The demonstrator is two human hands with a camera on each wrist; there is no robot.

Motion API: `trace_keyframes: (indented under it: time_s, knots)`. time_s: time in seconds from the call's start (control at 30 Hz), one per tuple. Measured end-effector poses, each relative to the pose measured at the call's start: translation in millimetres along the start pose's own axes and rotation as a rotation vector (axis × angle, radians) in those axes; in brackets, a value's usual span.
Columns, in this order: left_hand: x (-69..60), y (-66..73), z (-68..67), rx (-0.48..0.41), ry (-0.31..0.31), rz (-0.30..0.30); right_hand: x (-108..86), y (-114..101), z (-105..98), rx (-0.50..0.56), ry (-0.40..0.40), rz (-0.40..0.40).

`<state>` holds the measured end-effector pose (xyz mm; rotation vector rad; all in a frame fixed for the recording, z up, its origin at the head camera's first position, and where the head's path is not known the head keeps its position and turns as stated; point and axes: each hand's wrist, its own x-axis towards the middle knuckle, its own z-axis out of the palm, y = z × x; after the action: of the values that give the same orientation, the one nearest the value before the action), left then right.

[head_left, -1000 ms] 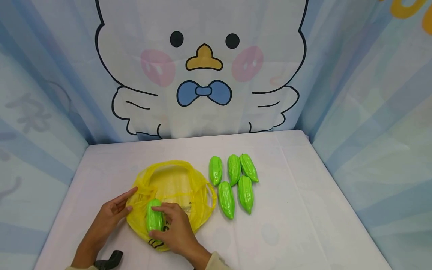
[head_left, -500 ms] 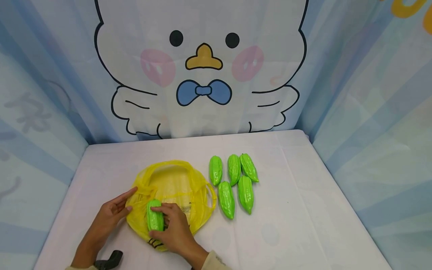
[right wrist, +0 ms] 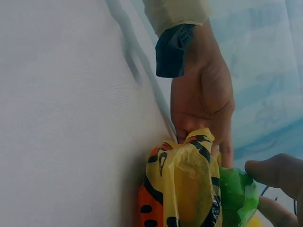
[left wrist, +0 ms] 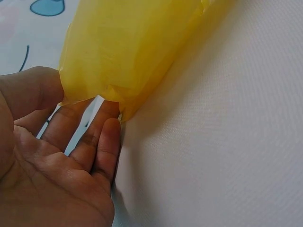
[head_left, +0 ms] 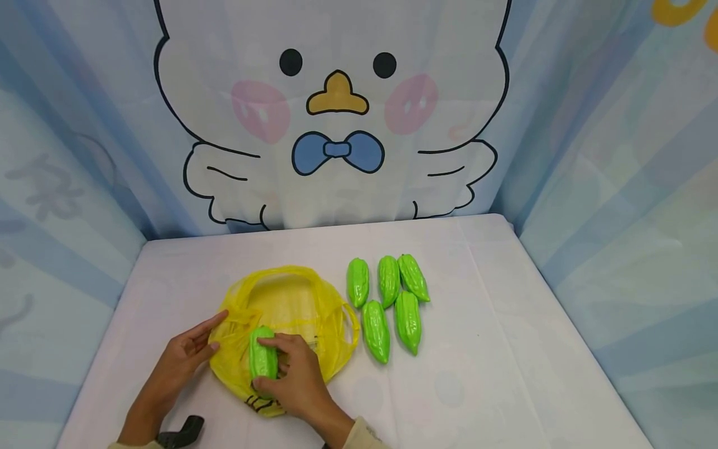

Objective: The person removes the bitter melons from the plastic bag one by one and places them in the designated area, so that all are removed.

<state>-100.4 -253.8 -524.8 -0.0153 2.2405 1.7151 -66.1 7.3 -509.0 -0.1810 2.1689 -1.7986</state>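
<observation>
In the head view, a yellow plastic bag point(head_left: 331, 312) lies on the left half of the table with its mouth spread. My left hand point(head_left: 182, 360) holds the bag's left edge, thumb on one side and fingers on the other, as the left wrist view shows at the bag's corner point(left wrist: 113, 56). Over the bag's near part, my right hand point(head_left: 301, 377) pinches a glossy green bitter melon point(head_left: 262, 358) lengthwise between thumb and fingers. In the right wrist view, the bitter melon point(right wrist: 235, 194) shows beside the printed bag point(right wrist: 189, 184).
Several more bitter melons point(head_left: 376, 332) lie in two loose rows right of the bag, the closest near its handle loop. A white cloth covers the table point(head_left: 482, 362). A printed curtain point(head_left: 336, 199) hangs behind and at both sides.
The right hand and its bitter melon have shifted slightly right and away from the person over the last half second. The left hand and the bag have stayed nearly still.
</observation>
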Motion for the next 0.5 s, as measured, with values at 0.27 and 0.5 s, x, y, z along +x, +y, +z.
trace_keyframes:
  time_s: [0.27, 0.5]
  knots:
    - [0.4, 2.6, 1.0, 0.013, 0.012, -0.033, -4.9, -7, -15, 0.083, 0.024, 0.007]
    - [2.0, 4.6, 1.6, 0.020, 0.019, -0.050, -10.9, -8, -28, 0.100, 0.066, -0.025]
